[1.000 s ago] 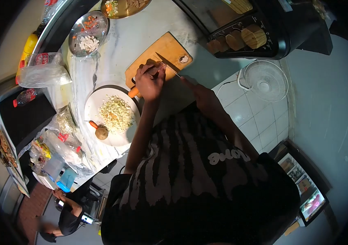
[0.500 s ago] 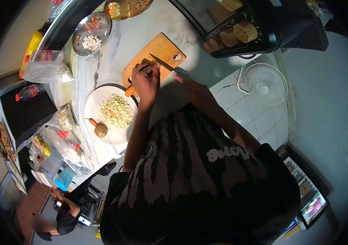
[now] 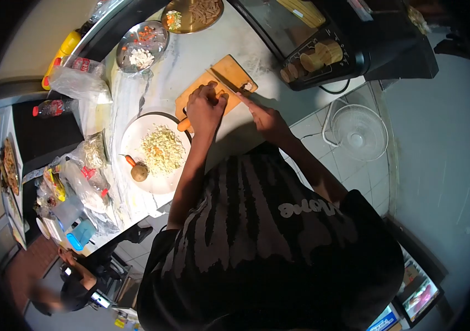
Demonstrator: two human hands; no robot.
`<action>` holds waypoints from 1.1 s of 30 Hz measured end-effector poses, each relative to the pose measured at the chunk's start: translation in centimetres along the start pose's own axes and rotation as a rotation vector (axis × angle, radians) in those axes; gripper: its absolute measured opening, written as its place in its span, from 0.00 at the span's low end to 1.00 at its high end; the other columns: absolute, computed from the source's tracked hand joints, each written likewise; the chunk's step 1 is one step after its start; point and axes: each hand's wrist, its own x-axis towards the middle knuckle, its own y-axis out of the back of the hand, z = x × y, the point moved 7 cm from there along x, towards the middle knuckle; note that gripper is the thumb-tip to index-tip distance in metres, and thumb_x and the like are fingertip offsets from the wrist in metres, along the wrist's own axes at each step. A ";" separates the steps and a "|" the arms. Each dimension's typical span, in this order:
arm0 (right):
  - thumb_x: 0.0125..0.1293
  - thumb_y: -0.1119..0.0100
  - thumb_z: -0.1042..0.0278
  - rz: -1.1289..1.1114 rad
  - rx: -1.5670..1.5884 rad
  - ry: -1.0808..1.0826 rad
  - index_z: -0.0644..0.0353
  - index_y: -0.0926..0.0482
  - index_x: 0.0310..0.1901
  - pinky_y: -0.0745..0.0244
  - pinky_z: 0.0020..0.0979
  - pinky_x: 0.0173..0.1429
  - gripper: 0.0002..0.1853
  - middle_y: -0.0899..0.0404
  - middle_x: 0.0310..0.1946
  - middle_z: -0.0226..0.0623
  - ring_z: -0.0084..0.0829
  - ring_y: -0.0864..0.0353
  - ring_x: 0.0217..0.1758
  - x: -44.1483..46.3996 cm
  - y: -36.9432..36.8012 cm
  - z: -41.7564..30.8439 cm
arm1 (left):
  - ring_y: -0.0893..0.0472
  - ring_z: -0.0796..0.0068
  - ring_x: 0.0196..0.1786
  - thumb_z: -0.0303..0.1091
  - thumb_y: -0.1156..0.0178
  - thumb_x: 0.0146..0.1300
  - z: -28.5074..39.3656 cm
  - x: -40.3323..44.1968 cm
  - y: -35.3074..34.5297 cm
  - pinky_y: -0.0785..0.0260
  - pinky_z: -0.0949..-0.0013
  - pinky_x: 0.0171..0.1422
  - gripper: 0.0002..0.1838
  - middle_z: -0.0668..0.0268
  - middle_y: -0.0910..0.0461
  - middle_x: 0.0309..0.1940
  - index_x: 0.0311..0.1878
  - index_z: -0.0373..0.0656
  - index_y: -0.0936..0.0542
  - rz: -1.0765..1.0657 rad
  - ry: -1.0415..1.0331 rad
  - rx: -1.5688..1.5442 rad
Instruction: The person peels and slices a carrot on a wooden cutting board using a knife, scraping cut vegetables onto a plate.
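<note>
My left hand [image 3: 206, 110] is bent over the wooden cutting board [image 3: 190, 97], its fingers closed on a small piece mostly hidden beneath them. My right hand [image 3: 269, 122] grips a knife [image 3: 223, 81] by the handle, and the blade lies across the board just beyond my left fingertips. A pale scrap [image 3: 247, 86] sits near the board's right end. Beside my left wrist, a carrot [image 3: 184, 124] lies between the board and a large white plate [image 3: 130, 135]. That plate holds finely chopped pale vegetables [image 3: 162, 150], a small carrot [image 3: 130, 160] and a round brown potato-like vegetable [image 3: 139, 172].
Metal plates hold white and orange pieces [image 3: 142, 58] and brown strips [image 3: 204, 11]. A black oven [image 3: 323, 55] stands at the back right. Plastic bags [image 3: 83, 83] and a bottle [image 3: 53, 108] crowd the left. A white basket [image 3: 359, 132] is at right. Another person sits lower left.
The view has shifted, so the counter appears further right and lower. Relative to the board, the knife and my right hand have moved a little farther forward. My left hand stays over the board.
</note>
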 end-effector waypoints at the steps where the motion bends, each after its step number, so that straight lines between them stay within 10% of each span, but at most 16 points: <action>1: 0.72 0.57 0.73 0.004 0.112 -0.012 0.42 0.38 0.75 0.20 0.40 0.48 0.30 0.22 0.56 0.49 0.48 0.16 0.44 -0.2 0.5 -0.6 | 0.20 0.57 0.38 0.41 0.30 0.53 0.2 0.0 0.1 0.26 0.56 0.45 0.19 0.62 0.19 0.31 0.49 0.46 0.15 0.021 -0.012 -0.002; 5: 0.80 0.65 0.67 0.014 0.629 -0.091 0.49 0.40 0.77 0.27 0.25 0.40 0.25 0.20 0.44 0.37 0.22 0.26 0.31 0.6 -0.8 1.2 | 0.21 0.59 0.37 0.37 0.33 0.55 1.7 0.9 0.9 0.27 0.58 0.45 0.20 0.61 0.20 0.31 0.51 0.42 0.16 0.016 -0.024 -0.060; 10: 0.81 0.66 0.65 -0.196 0.905 -0.214 0.44 0.41 0.77 0.37 0.18 0.32 0.25 0.28 0.35 0.29 0.15 0.39 0.27 1.0 -1.1 0.3 | 0.21 0.72 0.33 0.31 0.37 0.58 -0.6 1.9 0.0 0.28 0.67 0.40 0.17 0.65 0.19 0.32 0.51 0.36 0.16 -0.024 0.173 -0.435; 13: 0.82 0.65 0.63 -0.317 0.956 -0.238 0.43 0.43 0.78 0.40 0.17 0.28 0.25 0.30 0.33 0.28 0.14 0.39 0.26 0.9 -1.0 -0.4 | 0.17 0.83 0.41 0.24 0.47 0.65 -1.2 2.0 -2.4 0.25 0.80 0.42 0.19 0.64 0.15 0.43 0.58 0.33 0.20 -0.426 0.557 -1.348; 20: 0.83 0.64 0.60 -0.072 0.719 -0.158 0.41 0.45 0.79 0.42 0.16 0.21 0.25 0.33 0.25 0.26 0.12 0.41 0.19 2.2 -0.6 -0.3 | 0.17 0.64 0.58 0.21 0.49 0.71 -1.6 1.6 -0.7 0.21 0.73 0.57 0.19 0.49 0.19 0.55 0.63 0.29 0.25 -0.354 0.540 -1.423; 26: 0.81 0.64 0.64 -0.105 0.740 -0.313 0.40 0.41 0.77 0.37 0.19 0.28 0.25 0.26 0.55 0.29 0.15 0.36 0.26 1.2 1.7 -2.8 | 0.19 0.63 0.62 0.24 0.48 0.74 -0.9 0.7 3.2 0.25 0.70 0.64 0.20 0.48 0.22 0.60 0.67 0.30 0.29 -0.267 0.454 -1.403; 33: 0.81 0.62 0.64 -0.076 0.624 -0.288 0.48 0.41 0.77 0.32 0.24 0.33 0.25 0.25 0.55 0.34 0.19 0.34 0.27 0.3 3.5 -5.4 | 0.16 0.72 0.51 0.24 0.38 0.69 -1.6 0.7 4.8 0.22 0.75 0.56 0.19 0.55 0.16 0.51 0.62 0.34 0.24 -0.114 0.470 -1.355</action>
